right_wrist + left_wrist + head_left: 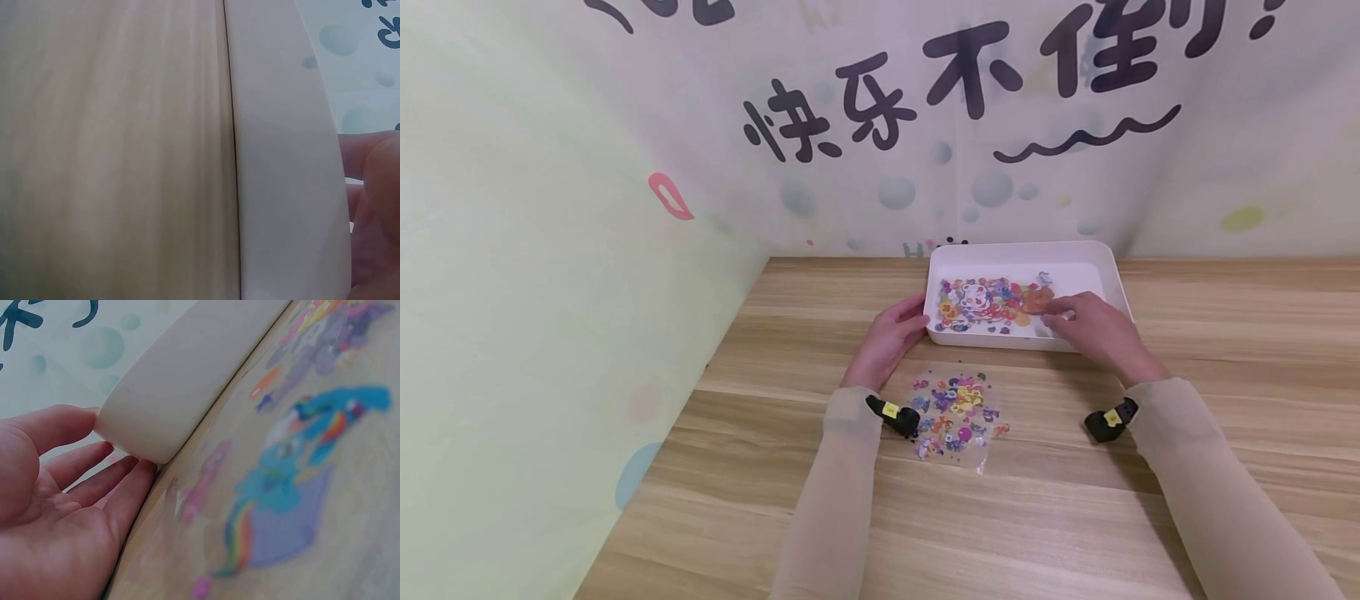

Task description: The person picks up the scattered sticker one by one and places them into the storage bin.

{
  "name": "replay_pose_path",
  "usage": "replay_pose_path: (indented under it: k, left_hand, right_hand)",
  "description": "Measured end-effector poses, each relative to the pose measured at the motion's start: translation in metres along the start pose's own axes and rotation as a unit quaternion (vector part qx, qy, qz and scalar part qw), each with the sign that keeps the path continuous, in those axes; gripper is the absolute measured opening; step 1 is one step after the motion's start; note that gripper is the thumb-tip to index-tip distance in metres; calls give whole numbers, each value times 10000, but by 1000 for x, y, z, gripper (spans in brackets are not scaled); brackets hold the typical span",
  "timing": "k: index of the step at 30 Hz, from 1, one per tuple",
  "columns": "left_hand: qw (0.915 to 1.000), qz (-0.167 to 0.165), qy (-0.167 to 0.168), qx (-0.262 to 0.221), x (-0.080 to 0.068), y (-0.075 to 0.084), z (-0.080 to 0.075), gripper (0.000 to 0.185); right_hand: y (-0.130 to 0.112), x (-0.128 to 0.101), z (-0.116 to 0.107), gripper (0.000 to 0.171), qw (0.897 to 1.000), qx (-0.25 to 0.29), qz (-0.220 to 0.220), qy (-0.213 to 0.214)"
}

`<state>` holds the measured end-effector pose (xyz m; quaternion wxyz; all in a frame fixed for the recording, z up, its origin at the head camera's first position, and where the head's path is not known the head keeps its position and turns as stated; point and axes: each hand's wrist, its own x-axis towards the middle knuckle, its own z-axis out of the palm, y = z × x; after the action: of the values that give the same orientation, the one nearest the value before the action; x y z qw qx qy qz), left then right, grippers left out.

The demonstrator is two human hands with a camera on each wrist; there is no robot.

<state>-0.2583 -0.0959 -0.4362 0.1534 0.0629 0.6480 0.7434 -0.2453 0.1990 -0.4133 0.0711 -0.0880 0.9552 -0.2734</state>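
Left hand (889, 335) open against tray (1093, 254); right hand (1093, 327) reaches inside.

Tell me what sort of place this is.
Likely a child's craft or play corner. A wooden table stands against a printed backdrop with bubbles and playful lettering, and cartoon stickers fill a white tray, with a sticker sheet lying before it.
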Motion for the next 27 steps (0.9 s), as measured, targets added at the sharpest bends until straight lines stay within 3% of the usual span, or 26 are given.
replay_pose_path:
  k: [15,27]
  left_hand:
    - [10000,-3,-4,-8,-3,4,1,50]
    - [10000,-25,8,32,-4,4,2,49]
  right_hand:
    - [-1,0,0,48,9999,-126,14,27]
    - [0,-1,-1,46,9999,83,-17,139]
